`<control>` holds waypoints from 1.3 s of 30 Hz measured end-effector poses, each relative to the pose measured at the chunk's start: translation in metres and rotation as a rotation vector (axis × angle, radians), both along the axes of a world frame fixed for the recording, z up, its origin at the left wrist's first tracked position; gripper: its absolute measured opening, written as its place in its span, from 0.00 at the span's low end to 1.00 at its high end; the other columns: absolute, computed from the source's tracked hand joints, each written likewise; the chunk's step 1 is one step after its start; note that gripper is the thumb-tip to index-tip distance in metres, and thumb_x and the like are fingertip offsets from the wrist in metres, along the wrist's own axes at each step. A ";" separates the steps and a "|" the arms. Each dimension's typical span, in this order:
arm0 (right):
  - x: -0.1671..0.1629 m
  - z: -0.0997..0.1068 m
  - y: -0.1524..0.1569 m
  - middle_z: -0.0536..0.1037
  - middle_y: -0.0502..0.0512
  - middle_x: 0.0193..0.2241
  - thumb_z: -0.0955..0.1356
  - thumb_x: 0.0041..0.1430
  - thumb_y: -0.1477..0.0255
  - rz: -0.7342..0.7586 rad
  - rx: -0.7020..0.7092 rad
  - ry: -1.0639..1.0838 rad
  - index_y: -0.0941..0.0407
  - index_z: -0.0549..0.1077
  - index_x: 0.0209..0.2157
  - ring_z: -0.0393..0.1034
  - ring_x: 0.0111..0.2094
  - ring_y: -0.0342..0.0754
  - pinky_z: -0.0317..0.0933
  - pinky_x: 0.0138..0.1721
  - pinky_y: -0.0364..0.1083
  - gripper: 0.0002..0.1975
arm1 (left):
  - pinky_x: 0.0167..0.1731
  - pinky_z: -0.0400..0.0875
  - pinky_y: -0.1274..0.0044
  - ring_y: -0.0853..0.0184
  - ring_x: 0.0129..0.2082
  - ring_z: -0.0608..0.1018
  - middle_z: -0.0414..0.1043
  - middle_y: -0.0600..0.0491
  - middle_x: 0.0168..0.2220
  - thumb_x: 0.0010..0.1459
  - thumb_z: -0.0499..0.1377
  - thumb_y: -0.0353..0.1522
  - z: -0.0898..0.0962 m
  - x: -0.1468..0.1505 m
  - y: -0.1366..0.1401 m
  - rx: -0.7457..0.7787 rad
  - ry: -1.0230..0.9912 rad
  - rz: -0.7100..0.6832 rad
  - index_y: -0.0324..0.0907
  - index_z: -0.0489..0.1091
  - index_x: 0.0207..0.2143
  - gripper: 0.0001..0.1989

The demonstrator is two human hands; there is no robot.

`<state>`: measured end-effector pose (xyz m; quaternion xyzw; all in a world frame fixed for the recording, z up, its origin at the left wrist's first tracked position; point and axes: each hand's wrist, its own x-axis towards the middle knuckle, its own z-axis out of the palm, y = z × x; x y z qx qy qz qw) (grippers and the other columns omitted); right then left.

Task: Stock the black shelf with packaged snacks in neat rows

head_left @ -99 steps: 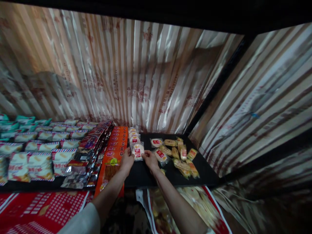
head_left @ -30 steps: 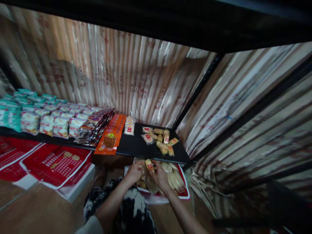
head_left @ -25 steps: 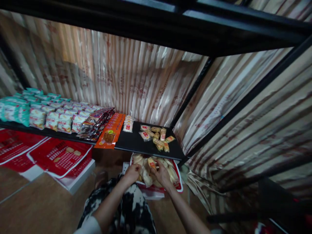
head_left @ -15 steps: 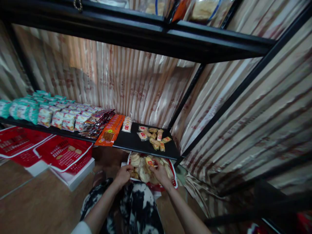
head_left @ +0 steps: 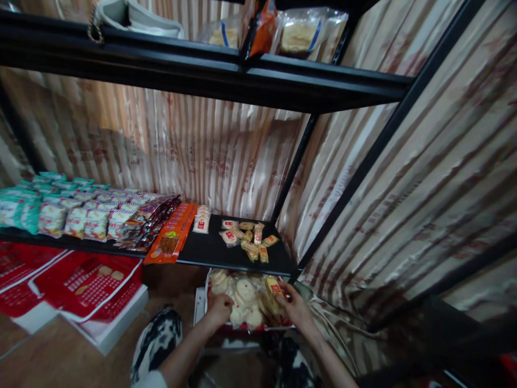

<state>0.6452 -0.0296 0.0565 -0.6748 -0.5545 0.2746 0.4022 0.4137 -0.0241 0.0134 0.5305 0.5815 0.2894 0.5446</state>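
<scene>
A box with a red rim, filled with clear bags of round pale biscuits, sits below the front of the low shelf. Over its left part, my left hand is closed with curled fingers against the bags. What it grips, if anything, is hidden. At the box's right side my right hand pinches a small yellow snack packet with a red label. More small wrapped snacks lie loose on the black shelf just above.
Along the shelf to the left stand an orange snack bag, a stack of dark sachets, white packets and teal packets. Red-topped boxes rest on the floor. An upper shelf crosses overhead; striped curtain hangs behind and right.
My right hand has moved to the right side of the box with the yellow packet. The biscuits show more between my hands. My knees have spread, and the view has shifted.
</scene>
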 end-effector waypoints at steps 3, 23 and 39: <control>0.016 -0.003 0.000 0.79 0.56 0.32 0.67 0.42 0.58 -0.025 -0.018 0.070 0.57 0.72 0.39 0.74 0.31 0.53 0.67 0.32 0.48 0.23 | 0.30 0.68 0.78 0.69 0.28 0.74 0.71 0.55 0.24 0.46 0.57 0.26 0.002 0.013 0.009 -0.022 0.078 -0.020 0.40 0.72 0.29 0.06; 0.024 0.019 0.040 0.79 0.56 0.30 0.67 0.41 0.57 -0.070 0.119 0.068 0.57 0.74 0.38 0.73 0.32 0.52 0.66 0.35 0.47 0.24 | 0.30 0.65 0.80 0.69 0.28 0.72 0.73 0.54 0.25 0.47 0.57 0.28 0.041 0.012 0.089 0.172 0.091 -0.133 0.38 0.74 0.32 0.09; 0.033 -0.005 0.052 0.76 0.53 0.37 0.60 0.53 0.62 -0.189 0.078 -0.309 0.53 0.67 0.43 0.72 0.35 0.49 0.62 0.36 0.46 0.17 | 0.32 0.65 0.78 0.67 0.29 0.73 0.73 0.52 0.26 0.48 0.55 0.28 0.029 0.028 0.073 0.178 0.089 -0.159 0.38 0.74 0.32 0.10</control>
